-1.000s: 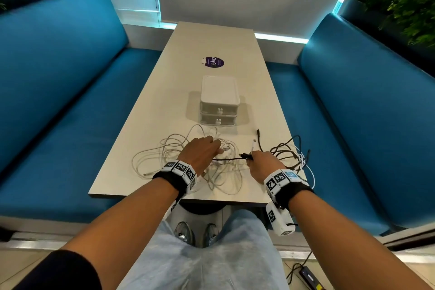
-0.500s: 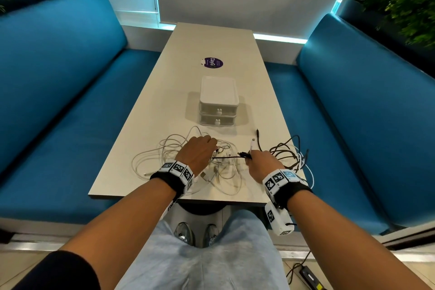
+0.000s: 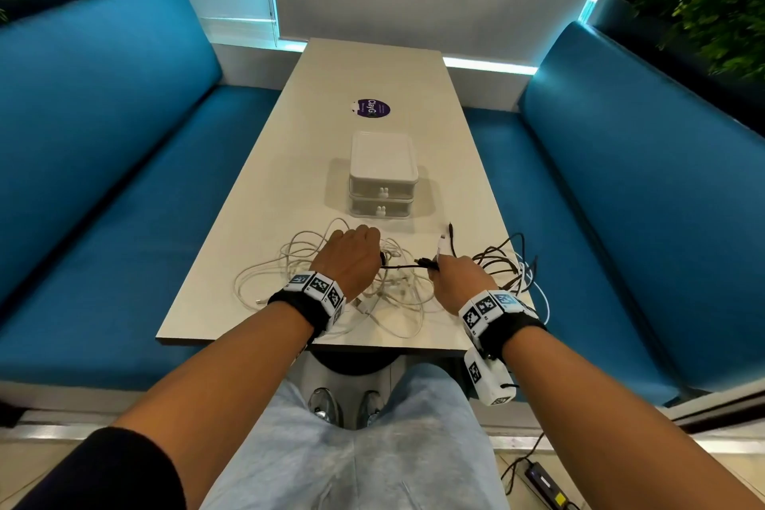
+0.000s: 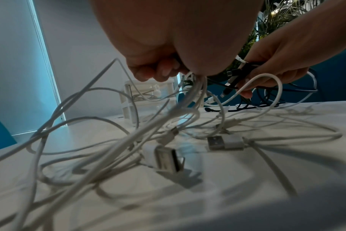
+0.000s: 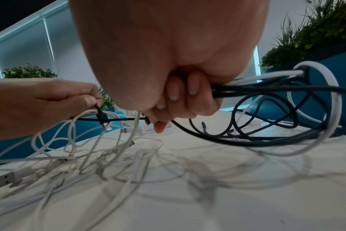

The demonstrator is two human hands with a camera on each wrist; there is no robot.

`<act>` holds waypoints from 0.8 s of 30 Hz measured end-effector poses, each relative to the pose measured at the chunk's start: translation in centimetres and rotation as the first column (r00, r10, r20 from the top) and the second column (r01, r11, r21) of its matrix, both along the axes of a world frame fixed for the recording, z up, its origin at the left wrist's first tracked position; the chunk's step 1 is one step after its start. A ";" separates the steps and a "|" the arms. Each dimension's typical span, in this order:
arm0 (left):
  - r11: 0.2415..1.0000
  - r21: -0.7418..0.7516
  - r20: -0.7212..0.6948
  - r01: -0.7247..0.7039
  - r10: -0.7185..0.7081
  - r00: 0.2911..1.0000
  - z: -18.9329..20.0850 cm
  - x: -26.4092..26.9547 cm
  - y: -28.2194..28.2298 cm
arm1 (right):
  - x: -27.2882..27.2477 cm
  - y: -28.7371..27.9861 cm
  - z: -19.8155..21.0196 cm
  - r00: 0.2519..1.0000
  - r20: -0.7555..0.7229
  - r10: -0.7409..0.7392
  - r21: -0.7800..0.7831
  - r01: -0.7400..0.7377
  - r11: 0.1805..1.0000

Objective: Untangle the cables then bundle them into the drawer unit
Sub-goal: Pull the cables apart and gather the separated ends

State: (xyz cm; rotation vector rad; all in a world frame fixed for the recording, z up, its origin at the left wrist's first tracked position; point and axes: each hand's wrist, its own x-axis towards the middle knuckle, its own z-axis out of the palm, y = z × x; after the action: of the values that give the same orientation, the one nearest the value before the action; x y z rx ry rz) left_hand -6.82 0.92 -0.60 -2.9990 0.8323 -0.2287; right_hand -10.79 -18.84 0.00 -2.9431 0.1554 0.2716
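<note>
Left grip (image 3: 352,259) pinching black cable (image 3: 403,266), right grip (image 3: 457,275) clamping black bundle; taut span running nine-to-three between them; white tangle (image 3: 289,261) beneath on tabletop (image 3: 372,75).

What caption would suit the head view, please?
Left hand and right hand stretch a thin black cable above tangled white cables.

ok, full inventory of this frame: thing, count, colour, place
white cables: several, tangled, near end of table, under left hand
black cables: count unclear, looped at near right edge; one strand runs between both hands
drawer unit: one, white, two drawers shut, mid-table
sticker: one, purple, beyond the unit
table: one, beige
benches: two, blue, either side
plants: green, back corners
left hand: pinches black cable
right hand: grips black and white cables
</note>
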 end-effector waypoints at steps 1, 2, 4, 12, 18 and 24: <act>0.999 -0.031 -0.010 -0.017 0.017 1.000 -0.2 0.0 0.0 | 0.0 0.0 0.0 1.000 0.001 0.003 0.001 -0.003 1.000; 0.998 -0.050 -0.023 -0.037 0.036 0.999 -0.3 -0.1 0.0 | 0.0 0.1 0.1 1.000 0.002 0.006 0.001 -0.006 1.000; 0.996 -0.061 -0.051 -0.061 0.058 0.997 -0.3 0.0 0.0 | 0.0 0.2 0.1 1.000 0.004 0.011 -0.004 -0.011 1.000; 0.998 -0.001 0.038 -0.068 0.068 0.997 0.5 -0.5 -0.3 | 0.1 0.6 -0.3 1.000 0.023 -0.016 -0.082 0.018 0.996; 0.997 -0.075 0.090 -0.001 0.008 0.996 0.7 -1.2 -0.9 | 0.1 0.1 -0.5 0.998 0.054 -0.024 -0.079 0.029 0.996; 0.972 -0.002 0.004 0.236 -0.236 0.972 -0.5 -2.5 -2.8 | 0.0 -0.5 -0.5 0.993 0.108 -0.044 -0.055 0.050 0.997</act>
State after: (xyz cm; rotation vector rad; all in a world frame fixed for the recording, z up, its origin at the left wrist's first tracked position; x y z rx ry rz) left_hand -9.33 -1.83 -1.09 -2.8959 1.1902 -0.2397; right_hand -10.76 -19.33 -0.55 -2.9977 0.2216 0.1050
